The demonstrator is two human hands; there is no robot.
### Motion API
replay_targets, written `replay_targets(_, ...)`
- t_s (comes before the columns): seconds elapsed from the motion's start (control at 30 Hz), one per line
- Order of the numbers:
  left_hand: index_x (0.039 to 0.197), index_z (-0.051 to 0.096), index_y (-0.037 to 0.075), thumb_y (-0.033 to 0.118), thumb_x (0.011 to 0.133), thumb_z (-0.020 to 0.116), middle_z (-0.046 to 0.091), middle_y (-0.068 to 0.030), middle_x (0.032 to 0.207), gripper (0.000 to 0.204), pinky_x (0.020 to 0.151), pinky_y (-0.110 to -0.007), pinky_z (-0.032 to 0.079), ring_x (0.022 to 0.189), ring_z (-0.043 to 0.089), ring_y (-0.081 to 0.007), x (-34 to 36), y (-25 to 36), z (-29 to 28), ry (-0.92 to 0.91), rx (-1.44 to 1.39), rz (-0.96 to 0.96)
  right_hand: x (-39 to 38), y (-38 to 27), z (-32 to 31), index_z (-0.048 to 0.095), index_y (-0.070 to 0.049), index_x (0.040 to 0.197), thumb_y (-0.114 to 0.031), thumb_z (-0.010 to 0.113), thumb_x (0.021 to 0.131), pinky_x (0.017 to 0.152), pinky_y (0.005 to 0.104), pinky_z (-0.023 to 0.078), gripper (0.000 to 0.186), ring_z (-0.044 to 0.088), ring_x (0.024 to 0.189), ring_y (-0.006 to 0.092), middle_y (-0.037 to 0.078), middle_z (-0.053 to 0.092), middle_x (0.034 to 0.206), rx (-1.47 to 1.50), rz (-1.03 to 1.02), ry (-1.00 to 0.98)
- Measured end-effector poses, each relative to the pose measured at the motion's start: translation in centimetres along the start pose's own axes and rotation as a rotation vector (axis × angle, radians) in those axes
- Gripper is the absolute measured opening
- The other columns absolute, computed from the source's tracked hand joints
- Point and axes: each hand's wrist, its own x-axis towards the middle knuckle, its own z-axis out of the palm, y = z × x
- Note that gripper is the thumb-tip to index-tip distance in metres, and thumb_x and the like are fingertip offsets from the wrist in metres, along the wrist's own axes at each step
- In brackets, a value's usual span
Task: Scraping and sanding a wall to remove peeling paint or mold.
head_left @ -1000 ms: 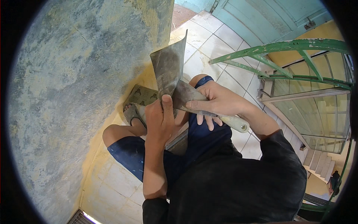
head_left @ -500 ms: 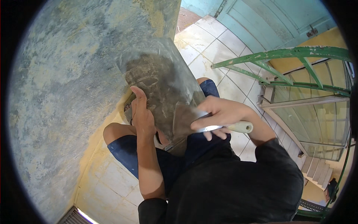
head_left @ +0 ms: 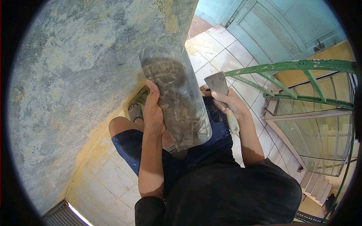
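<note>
My left hand [head_left: 152,113] grips the left edge of a long flat panel [head_left: 201,122], its thumb lying along the edge. The panel is greyish and glossy at its borders, with a rounded near corner. A dark grey-brown rough layer [head_left: 171,98] covers much of its face. It is held above my lap, sloping up toward the wall. In my right hand [head_left: 234,103] is a putty knife, gripped between thumb and fingers, its grey blade [head_left: 217,83] pointing up and away from the panel. Its pale handle [head_left: 232,122] hangs below the hand.
A mottled grey-blue wall [head_left: 83,75] rises close on the left. White floor tiles [head_left: 113,177] lie beneath me. To the right stand a green metal railing [head_left: 286,67] and glass-paned frames [head_left: 320,135]. A light blue door [head_left: 271,30] is at the far right.
The putty knife has lifted off the panel's near end, moving right and away, and its blade now points up. The panel and my left hand have shifted slightly right.
</note>
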Motion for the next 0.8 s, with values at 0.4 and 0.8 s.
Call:
replay_targets(0.4, 0.130, 0.063, -0.001, 0.043, 0.106, 0.060, 0.071, -0.0133, 0.121, 0.051, 0.095, -0.034, 0.055, 0.107, 0.069, -0.0202, 2.6, 2.6, -4.3, 0.325, 0.325, 0.307, -0.9, -1.4, -9.6, 0.060, -0.011, 0.085, -0.013, 0.081, 0.088, 0.041, 0.0230, 0.027, 0.021, 0.039, 0.042, 0.0043, -0.007, 0.046, 0.055, -0.096, -0.096, 0.334)
replay_targets(0.8, 0.134, 0.057, -0.008, 0.017, 0.099, 0.071, 0.066, -0.0205, 0.128, 0.045, 0.102, -0.036, 0.057, 0.122, 0.066, -0.0286, 3.6, 2.5, -6.1, 0.466, 0.671, 0.376, -3.6, 25.3, -25.8, 0.057, -0.013, 0.074, -0.018, 0.085, 0.087, 0.041, 0.0243, 0.030, 0.031, 0.042, 0.044, 0.0066, -0.004, 0.049, 0.057, 0.333, 0.453, 0.485)
